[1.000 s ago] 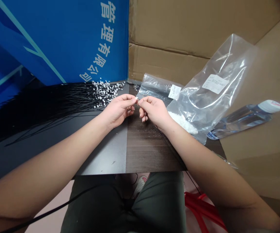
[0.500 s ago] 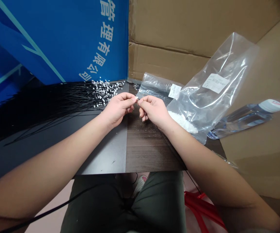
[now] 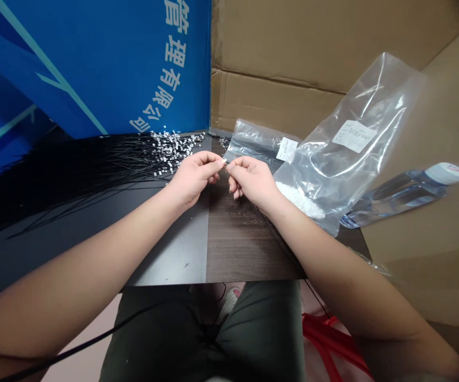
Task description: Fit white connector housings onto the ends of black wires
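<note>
Over the table, my left hand (image 3: 197, 175) pinches a tiny white piece (image 3: 223, 161) between thumb and forefinger. Its kind is too small to name for sure. My right hand (image 3: 251, 180) meets it, thumb and forefinger pressed together at the same spot; whatever lies in that pinch is hidden. Left of my hands spreads a heap of thin black wires (image 3: 86, 164), many ending in small white connectors (image 3: 177, 146). Beside my right hand lies a clear plastic bag (image 3: 333, 159) with small white parts (image 3: 299, 200) in its bottom.
A smaller labelled bag (image 3: 259, 139) lies behind my hands, near tiny scattered bits (image 3: 224, 142). A water bottle (image 3: 404, 196) lies tilted at the right. Cardboard (image 3: 277, 42) and a blue panel (image 3: 126, 58) wall off the back of the table (image 3: 245, 254).
Hardly anything differs. Both hands keep their pinch at the same place, with only a very slight shift of the fingers.
</note>
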`<state>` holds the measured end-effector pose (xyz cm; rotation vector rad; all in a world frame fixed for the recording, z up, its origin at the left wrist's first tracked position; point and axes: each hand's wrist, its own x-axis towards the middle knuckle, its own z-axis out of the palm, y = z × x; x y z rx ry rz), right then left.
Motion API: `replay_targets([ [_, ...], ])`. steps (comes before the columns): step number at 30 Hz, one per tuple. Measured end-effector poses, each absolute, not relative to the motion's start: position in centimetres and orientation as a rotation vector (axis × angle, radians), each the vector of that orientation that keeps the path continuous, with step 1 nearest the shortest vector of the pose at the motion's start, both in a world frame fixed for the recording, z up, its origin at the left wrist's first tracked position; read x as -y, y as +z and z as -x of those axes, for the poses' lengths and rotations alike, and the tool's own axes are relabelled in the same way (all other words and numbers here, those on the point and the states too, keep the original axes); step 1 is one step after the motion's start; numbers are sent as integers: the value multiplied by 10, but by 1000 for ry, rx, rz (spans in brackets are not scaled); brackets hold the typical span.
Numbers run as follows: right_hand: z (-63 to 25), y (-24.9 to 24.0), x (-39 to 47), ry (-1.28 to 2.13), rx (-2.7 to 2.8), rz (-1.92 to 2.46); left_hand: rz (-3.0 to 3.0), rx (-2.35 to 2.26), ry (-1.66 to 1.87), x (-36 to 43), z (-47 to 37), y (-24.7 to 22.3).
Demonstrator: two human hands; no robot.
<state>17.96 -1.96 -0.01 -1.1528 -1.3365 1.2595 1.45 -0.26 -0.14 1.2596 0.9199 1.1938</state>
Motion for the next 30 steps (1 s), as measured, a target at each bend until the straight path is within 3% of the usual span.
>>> replay_targets([
  [30,-180,-2,18,1250,1337,1156,-1384,-961,1233,2,-15,-5],
])
